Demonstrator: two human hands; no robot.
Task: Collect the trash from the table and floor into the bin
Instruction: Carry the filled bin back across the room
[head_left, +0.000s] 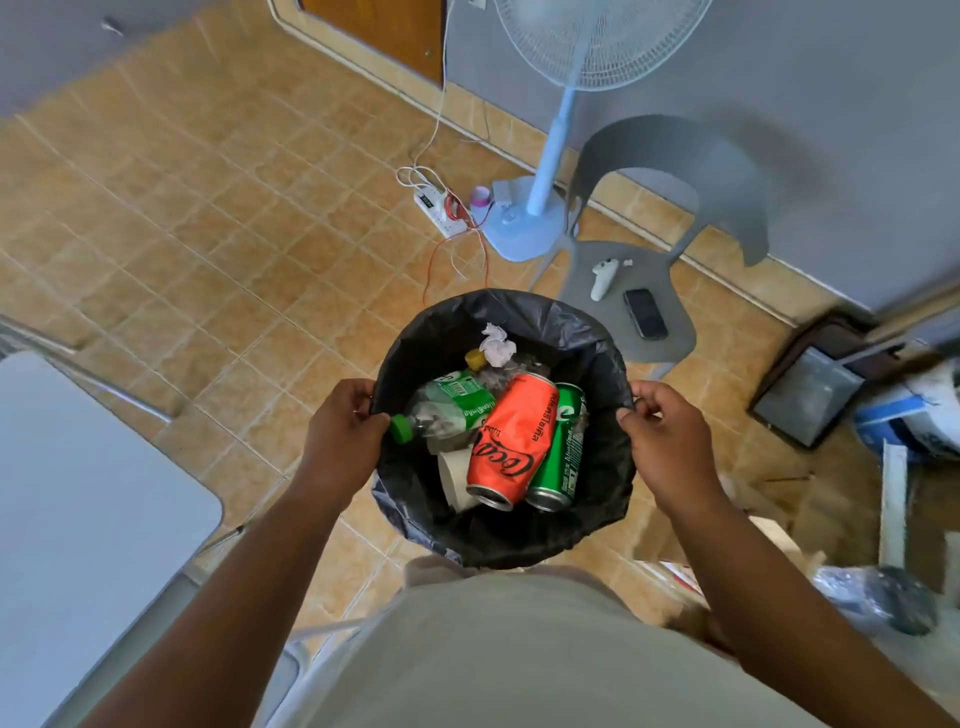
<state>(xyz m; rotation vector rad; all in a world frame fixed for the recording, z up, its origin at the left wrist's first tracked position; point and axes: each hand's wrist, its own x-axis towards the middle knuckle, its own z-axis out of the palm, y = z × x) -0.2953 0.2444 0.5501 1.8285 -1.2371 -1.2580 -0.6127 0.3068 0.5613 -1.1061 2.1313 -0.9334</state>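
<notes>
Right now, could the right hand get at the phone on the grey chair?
Probably yes, once freed: the right hand grips the bin rim, and the phone lies uncovered on the chair seat just beyond, nothing between.

I get soft, even daylight, bright enough throughout. The chair (670, 171) throws a faint shadow on the wall (857, 104) to its right. The wide lens bends the edges. The far fan (597, 36) and the right-hand clutter (909, 415) are smeared with blur.

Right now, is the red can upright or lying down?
Lying down: the red can rests on its side inside the bin, beside the green can.
</notes>
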